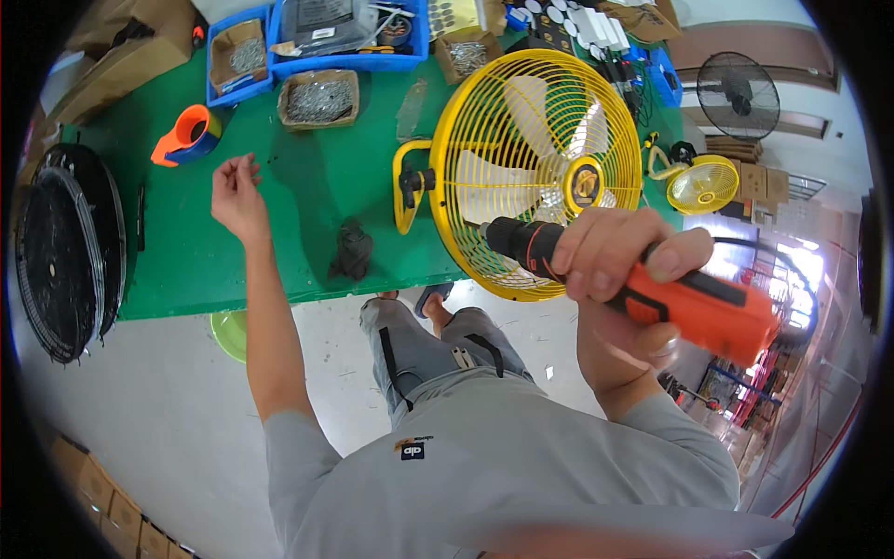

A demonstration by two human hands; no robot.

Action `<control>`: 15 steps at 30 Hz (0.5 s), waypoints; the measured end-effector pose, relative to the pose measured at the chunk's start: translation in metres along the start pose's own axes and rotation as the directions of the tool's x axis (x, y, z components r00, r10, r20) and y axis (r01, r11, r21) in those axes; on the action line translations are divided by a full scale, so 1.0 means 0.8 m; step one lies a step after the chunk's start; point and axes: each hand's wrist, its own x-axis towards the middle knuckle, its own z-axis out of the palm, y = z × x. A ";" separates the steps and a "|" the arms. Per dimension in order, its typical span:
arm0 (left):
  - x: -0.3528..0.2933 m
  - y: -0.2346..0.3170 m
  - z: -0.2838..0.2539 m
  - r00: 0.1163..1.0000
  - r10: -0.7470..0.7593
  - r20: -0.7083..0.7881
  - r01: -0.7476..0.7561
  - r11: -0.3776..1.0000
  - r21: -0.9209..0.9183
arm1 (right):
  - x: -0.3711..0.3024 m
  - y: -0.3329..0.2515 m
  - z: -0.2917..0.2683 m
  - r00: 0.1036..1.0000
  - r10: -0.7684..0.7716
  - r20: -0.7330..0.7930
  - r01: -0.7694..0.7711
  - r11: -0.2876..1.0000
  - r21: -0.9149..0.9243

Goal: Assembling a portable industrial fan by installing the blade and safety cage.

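Right hand (619, 256) fingers wrap tight around an orange-and-black electric screwdriver (643, 284), its tip against the yellow fan guard (540, 172) at 5 o'clock. Left hand (237, 197), loosely curled and empty, hovers over the green table (186, 252) at 9 o'clock of the fan

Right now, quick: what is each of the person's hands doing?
Left hand: loosely open, holding nothing, above the green table.
Right hand: closed around the orange and black electric screwdriver, tip at the yellow wire-grille fan.

Blue bins (317, 42) and screw boxes (318, 98) are sitting upper left; black grilles (65, 247) are leaning at the left edge.
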 end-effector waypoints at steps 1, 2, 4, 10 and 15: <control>-0.025 0.035 0.007 0.998 0.013 0.060 0.005 0.959 -0.283 | 0.000 -0.006 -0.001 0.997 -0.013 -0.073 0.013 1.000 0.002; -0.054 0.080 0.011 0.992 0.053 0.118 -0.012 0.946 -0.325 | 0.001 -0.009 -0.004 0.995 -0.028 -0.096 0.029 1.000 0.008; -0.115 0.153 0.017 0.960 0.129 0.248 -0.016 0.912 -0.411 | 0.006 -0.011 -0.021 0.996 -0.052 -0.077 0.058 0.995 0.085; -0.203 0.216 0.014 0.724 0.533 0.439 -0.274 0.805 -0.526 | 0.010 -0.018 -0.026 0.996 -0.070 -0.051 0.081 0.961 0.266; -0.209 0.229 0.013 0.680 0.598 0.423 -0.336 0.768 -0.546 | 0.001 -0.024 -0.031 0.997 -0.050 -0.053 0.062 0.964 0.259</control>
